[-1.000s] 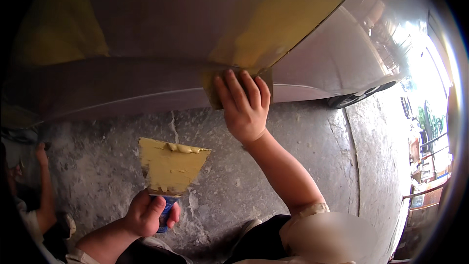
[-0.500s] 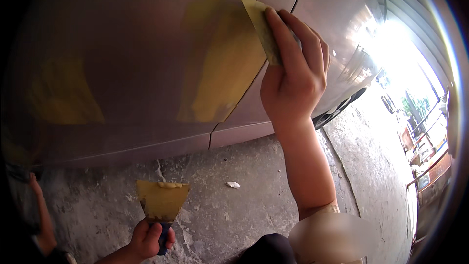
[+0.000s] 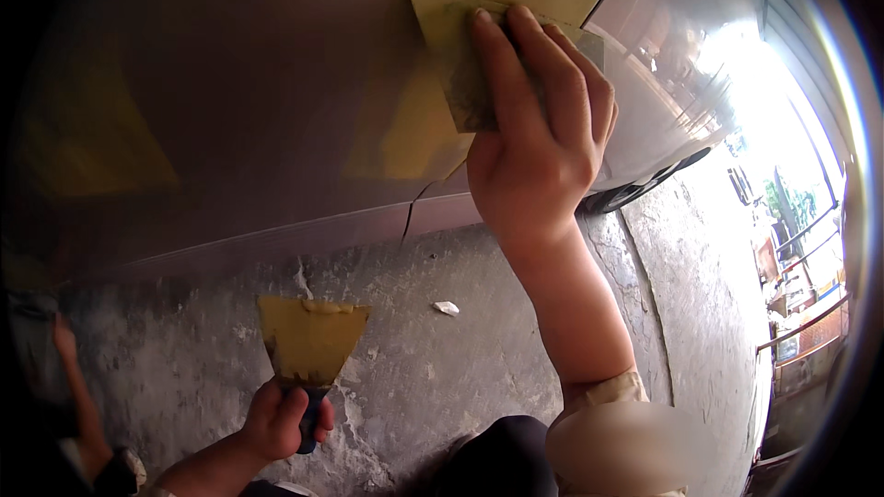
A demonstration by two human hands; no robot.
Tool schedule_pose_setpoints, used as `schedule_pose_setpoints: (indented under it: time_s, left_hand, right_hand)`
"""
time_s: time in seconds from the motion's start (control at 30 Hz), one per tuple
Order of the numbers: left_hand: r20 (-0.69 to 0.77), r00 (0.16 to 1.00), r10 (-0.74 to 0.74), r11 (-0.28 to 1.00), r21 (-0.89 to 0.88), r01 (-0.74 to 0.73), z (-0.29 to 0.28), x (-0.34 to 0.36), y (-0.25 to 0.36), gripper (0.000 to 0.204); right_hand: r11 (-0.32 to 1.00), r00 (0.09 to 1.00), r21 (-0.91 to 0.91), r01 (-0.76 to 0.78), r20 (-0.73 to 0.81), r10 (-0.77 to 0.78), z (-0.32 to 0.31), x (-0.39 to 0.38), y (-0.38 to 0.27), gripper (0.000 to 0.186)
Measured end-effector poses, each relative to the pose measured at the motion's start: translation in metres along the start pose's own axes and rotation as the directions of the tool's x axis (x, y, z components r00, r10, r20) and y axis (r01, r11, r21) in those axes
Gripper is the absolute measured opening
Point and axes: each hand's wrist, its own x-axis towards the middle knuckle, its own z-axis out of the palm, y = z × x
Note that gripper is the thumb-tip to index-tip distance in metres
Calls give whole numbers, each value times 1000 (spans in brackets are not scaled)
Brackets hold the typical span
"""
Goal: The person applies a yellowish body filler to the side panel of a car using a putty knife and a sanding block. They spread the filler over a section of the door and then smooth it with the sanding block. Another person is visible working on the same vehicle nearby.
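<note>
My right hand grips a thin, flat spreader, smeared with yellow putty, its fingers spread over the blade. The spreader lies at the lavender-grey car panel, near a door seam; whether its edge touches is hard to see. Yellow putty patches show on the panel below the blade, and another patch lies farther left. Low on the left, my left hand is closed round the dark handle of a putty knife. Its wide blade points up, coated yellow, with a thicker ridge of putty along the top edge.
Beneath the car is a worn concrete floor with a small white scrap on it. A wheel shows at the right. Another person's arm reaches in at far left. My dark-clothed knee is at the bottom.
The spreader has turned flatter to view and shifted slightly left in the picture, over the upper panel. My left hand and the putty knife appear a little higher. Both holds stay the same.
</note>
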Motion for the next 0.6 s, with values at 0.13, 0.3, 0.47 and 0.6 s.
schedule_pose_setpoints:
  time_s: [0.13,0.3,0.47,0.6]
  left_hand:
    - [38,999,-6,1000,20,5,1,1,10,44]
    - [109,994,7,996,84,-16,-5,7,20,45]
    - [65,998,6,998,54,-9,-4,3,11,46]
    - [91,996,-20,998,66,14,-7,0,4,45]
  right_hand:
    - [1000,998,-15,-14,66,15,0,-39,-15,46]
    - [999,995,-11,-49,88,50,13,-87,-36,46]
    - [996,981,-31,-79,174,83,18,-123,-53,35]
    - [997,983,-52,-57,169,65,26,-143,-59,34]
